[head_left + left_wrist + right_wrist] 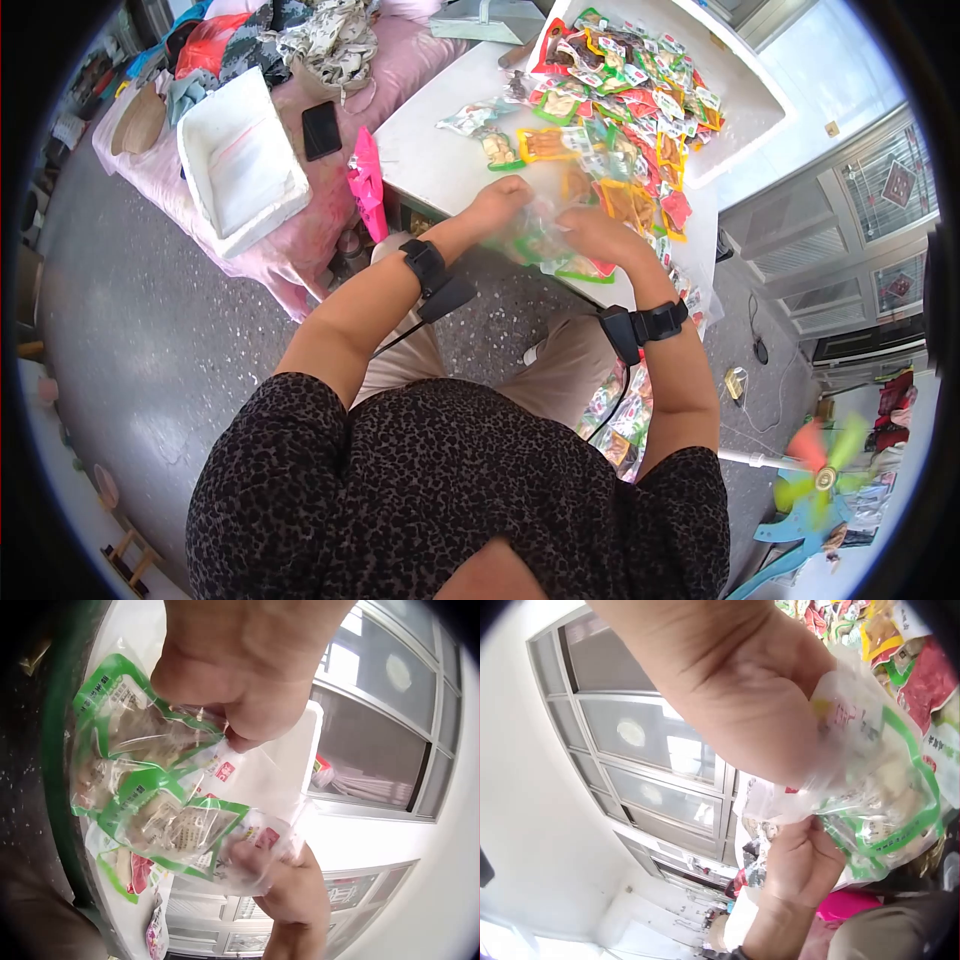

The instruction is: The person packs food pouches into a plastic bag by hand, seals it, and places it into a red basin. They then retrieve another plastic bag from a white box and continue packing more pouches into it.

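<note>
Over the front edge of the white table, my left hand (500, 203) and right hand (600, 236) hold a clear plastic bag (530, 235) between them. Green-edged snack packets (176, 825) with pale food show through its film in the left wrist view. At one upper corner my left fingers grip the film, seen close up in that view. The thumb and fingers of my right hand (281, 881) pinch the other side. From the right wrist view, the packets (904, 791) hang below both hands, and my left hand (802, 859) holds the far side.
Many colourful snack packets (640, 90) spill from a tilted white foam box (755, 110) across the table (410, 125). Left of it, a pink-covered bed bears a foam box (245, 165) and a black phone (321, 131). A pink bag (367, 180) hangs at the table's edge; a fan (825, 478) spins at right.
</note>
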